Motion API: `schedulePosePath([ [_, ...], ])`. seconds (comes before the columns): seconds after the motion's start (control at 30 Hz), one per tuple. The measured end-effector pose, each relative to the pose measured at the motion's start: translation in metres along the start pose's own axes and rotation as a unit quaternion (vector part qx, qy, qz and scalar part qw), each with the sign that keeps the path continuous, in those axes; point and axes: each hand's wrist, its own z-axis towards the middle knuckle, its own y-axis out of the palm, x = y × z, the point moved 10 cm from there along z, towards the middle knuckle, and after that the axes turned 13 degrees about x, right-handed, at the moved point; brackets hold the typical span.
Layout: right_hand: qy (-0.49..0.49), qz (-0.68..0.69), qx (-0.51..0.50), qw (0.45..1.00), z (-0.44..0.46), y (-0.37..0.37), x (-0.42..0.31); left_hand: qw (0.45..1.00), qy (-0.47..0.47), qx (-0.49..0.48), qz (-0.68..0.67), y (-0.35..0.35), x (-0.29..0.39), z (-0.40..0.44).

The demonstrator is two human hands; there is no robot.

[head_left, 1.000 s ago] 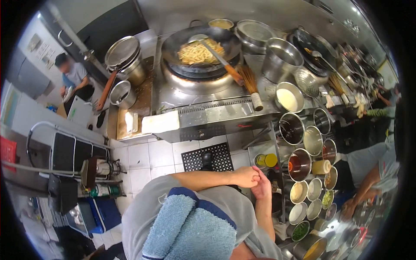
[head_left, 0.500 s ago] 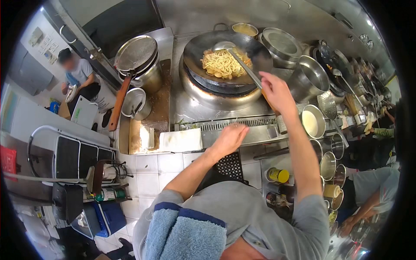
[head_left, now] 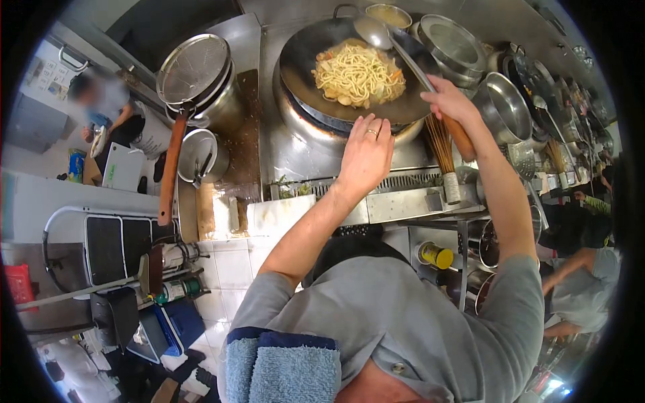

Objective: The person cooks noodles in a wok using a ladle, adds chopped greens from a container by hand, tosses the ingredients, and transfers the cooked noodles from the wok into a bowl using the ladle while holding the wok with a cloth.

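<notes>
A dark wok point(head_left: 299, 67) with noodles point(head_left: 361, 74) mixed with pieces of vegetable sits on a round metal burner stand. My right hand point(head_left: 455, 104) is closed around the handle of a metal ladle point(head_left: 410, 62), whose wooden end sticks out below my palm. The ladle's bowl is over the far side of the wok, beyond the noodles. My left hand point(head_left: 366, 151) lies palm down at the wok's near rim, fingers stretched out and holding nothing. Whether its fingertips touch the rim I cannot tell.
Left of the stove, a wooden-handled strainer point(head_left: 195, 67) rests on a pot, beside a small metal pot point(head_left: 203, 154). A bamboo brush point(head_left: 442, 154) stands at the right, near a steel pot point(head_left: 502, 107). One person point(head_left: 107, 111) is at far left, another point(head_left: 584, 289) at right.
My left hand has moved forward to the wok's near rim and its fingers have straightened. The right hand has closed on the ladle, whose bowl has moved off the noodles toward the far rim.
</notes>
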Motion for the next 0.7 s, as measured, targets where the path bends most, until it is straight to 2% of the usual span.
schedulePosePath([
  [0.17,-0.014,-0.028,-0.08,0.996,0.001,0.035,-0.012,0.997,-0.007,0.028,0.078,0.002,0.007,0.005],
  [0.27,-0.109,-0.114,-0.089,0.983,-0.034,0.037,-0.035,0.996,-0.011,0.018,0.087,0.004,0.008,0.006],
  [0.3,-0.07,-0.203,-0.125,0.969,-0.047,0.032,-0.033,0.996,-0.005,0.024,0.088,0.003,0.008,0.006],
  [0.4,-0.31,-0.304,-0.065,0.898,-0.075,0.009,-0.02,0.996,-0.013,0.011,0.085,0.0,0.011,0.01],
  [0.43,-0.27,-0.343,-0.073,0.897,-0.081,0.0,-0.009,0.995,0.013,0.038,0.089,-0.004,0.016,0.012],
  [0.5,-0.187,-0.418,-0.089,0.884,-0.114,-0.026,-0.018,0.998,0.003,0.028,0.064,-0.005,0.016,0.017],
  [0.6,-0.242,-0.349,-0.011,0.905,-0.147,-0.053,-0.034,0.998,-0.013,0.011,0.056,0.001,0.012,0.024],
  [0.7,-0.151,-0.181,-0.071,0.969,-0.173,-0.075,-0.04,0.998,-0.027,-0.015,0.051,0.013,0.006,0.029],
])
